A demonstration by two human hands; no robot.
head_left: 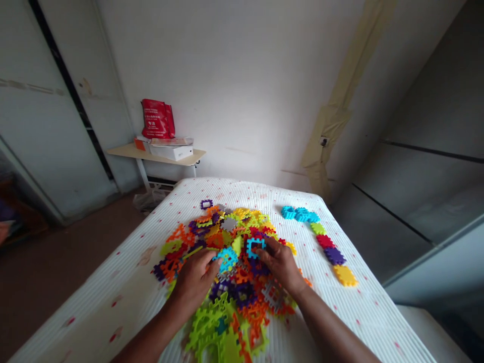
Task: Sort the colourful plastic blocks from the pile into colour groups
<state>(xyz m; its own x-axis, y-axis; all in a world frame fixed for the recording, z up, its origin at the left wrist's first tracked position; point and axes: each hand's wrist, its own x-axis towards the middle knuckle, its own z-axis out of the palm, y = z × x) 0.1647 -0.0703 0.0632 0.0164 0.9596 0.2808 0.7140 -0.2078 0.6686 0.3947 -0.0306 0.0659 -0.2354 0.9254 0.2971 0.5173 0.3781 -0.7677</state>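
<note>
A heap of coloured interlocking plastic tiles (227, 237) lies on a white mattress (340, 312). My left hand (194, 280) rests on the heap, its fingers closed on a light blue tile (228, 257). My right hand (280, 264) pinches another light blue frame-shaped tile (255, 246) at its fingertips. The two blue pieces sit close together, just apart. Large lime green pieces (212, 327) lie between my forearms.
To the right, sorted tiles form a row: light blue (300, 215), green (318, 228), red (325, 241), purple (335, 255), yellow (345, 276). A small table (159, 156) with a red bag (158, 118) and boxes stands by the far wall. Brown floor lies left.
</note>
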